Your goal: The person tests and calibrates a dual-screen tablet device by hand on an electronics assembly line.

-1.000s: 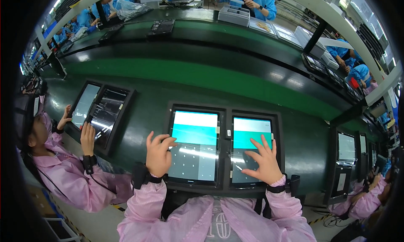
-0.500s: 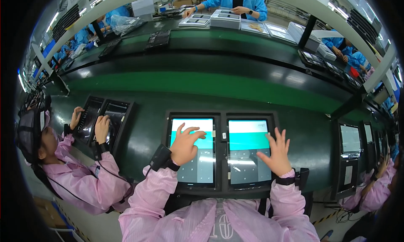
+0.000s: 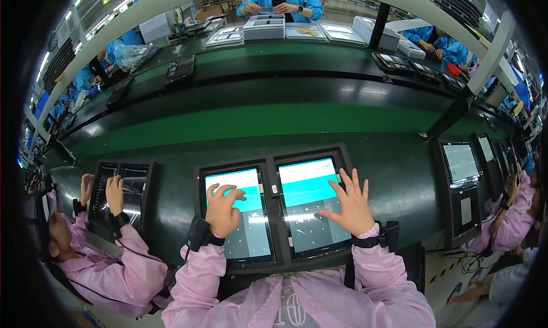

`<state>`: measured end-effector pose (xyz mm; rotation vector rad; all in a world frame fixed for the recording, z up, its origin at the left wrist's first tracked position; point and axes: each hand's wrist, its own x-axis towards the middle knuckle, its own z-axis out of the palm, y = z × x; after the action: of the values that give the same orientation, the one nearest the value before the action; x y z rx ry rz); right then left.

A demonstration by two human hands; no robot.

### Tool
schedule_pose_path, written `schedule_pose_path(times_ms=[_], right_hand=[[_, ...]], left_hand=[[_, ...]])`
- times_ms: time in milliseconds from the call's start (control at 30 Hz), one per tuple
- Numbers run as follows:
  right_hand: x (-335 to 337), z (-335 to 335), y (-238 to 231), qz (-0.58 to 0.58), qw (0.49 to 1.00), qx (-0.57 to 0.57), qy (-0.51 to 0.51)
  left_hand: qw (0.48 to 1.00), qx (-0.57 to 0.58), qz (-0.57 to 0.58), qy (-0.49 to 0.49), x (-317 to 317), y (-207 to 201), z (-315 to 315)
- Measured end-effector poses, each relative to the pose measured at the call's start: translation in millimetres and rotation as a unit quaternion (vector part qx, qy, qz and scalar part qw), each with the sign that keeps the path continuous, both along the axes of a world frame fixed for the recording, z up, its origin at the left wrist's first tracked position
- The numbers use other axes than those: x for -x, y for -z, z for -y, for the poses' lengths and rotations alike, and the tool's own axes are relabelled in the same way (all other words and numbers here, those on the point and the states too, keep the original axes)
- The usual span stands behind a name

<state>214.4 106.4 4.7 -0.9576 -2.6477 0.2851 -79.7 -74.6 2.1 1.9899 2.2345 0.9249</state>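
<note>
Pink sleeves (image 3: 379, 268) run up to both bare hands, each wrist wearing a black strap with a module (image 3: 198, 233) on its outer side. Below the left hand (image 3: 222, 215) lies the left tablet (image 3: 257, 219), screen lit: white at the top, teal across the middle, a grey keypad nearest the wrist. That hand is loosely curled and grips nothing, its fingers bent over the teal band; whether a fingertip meets the glass I cannot tell. To its right, the right tablet (image 3: 308, 211) shows the same layout and lies partly under the right hand (image 3: 355, 207). This hand is spread wide and holds nothing, fingers pointing away from the body along the tablet's right edge, thumb reaching in over the keypad; contact is unclear here too. Each tablet sits in a black tray (image 3: 346, 157), and a small white label (image 3: 274, 188) marks the strip between them, between the two hands. Well left of the left hand, a co-worker's hand (image 3: 114, 196) is over dark tablets (image 3: 135, 182). Far beyond both hands, a person in blue (image 3: 305, 2) stands behind white boxes (image 3: 264, 29).
</note>
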Motion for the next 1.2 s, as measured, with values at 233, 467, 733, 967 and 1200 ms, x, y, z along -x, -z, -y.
schedule_pose_path(times_ms=[233, 467, 733, 967, 1200], right_hand=[[3, -1, 1, -0.042, 0.999, 0.009, -0.017], [3, 3, -6, 0.030, 0.997, -0.010, -0.066], [1, -10, 9, -0.124, 0.990, 0.069, 0.011], [4, -11, 13, -0.101, 0.993, 0.062, 0.016], [21, -7, 2, -0.010, 0.998, 0.055, 0.012]], left_hand=[[1.000, 0.017, -0.003, 0.027, -7, 1, 0], [0.999, 0.026, 0.016, -0.012, -4, -4, 7], [0.982, -0.135, 0.050, -0.120, 17, 1, 15], [0.962, -0.171, 0.083, -0.196, 26, -2, 18], [0.956, -0.147, 0.067, -0.244, 51, 9, 30]])
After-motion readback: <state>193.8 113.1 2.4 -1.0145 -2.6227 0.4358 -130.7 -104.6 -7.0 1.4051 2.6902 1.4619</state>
